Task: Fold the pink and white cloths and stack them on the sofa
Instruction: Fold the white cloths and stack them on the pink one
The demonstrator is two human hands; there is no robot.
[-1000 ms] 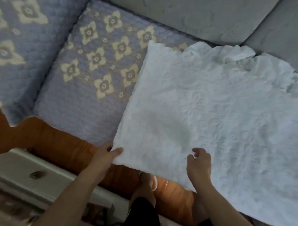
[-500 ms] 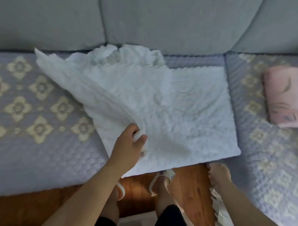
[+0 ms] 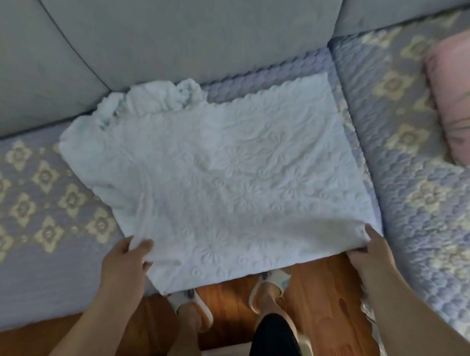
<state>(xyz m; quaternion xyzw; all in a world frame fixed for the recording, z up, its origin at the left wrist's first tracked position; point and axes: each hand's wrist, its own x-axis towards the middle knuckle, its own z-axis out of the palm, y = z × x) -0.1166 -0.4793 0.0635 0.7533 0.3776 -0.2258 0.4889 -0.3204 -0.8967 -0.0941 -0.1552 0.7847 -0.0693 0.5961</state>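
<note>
A white embossed cloth [image 3: 223, 172] lies folded on the sofa seat [image 3: 39, 201], its near edge hanging over the front. My left hand [image 3: 129, 256] pinches its near left corner between thumb and fingers. At the near right corner my right hand [image 3: 370, 253] grips the cloth's edge. The far left part of the cloth is bunched against the backrest. A folded pink cloth [image 3: 457, 106] with a leaf print rests on the right seat cushion.
Grey back cushions [image 3: 181, 33] run along the rear. The seat covers are lilac quilting with cream flowers. Below the sofa edge are a wooden floor [image 3: 317, 302] and my feet in white slippers [image 3: 271, 284].
My left hand has laid the lifted flap down flat and now holds the near left corner. My right hand came up from below the edge to the near right corner.
</note>
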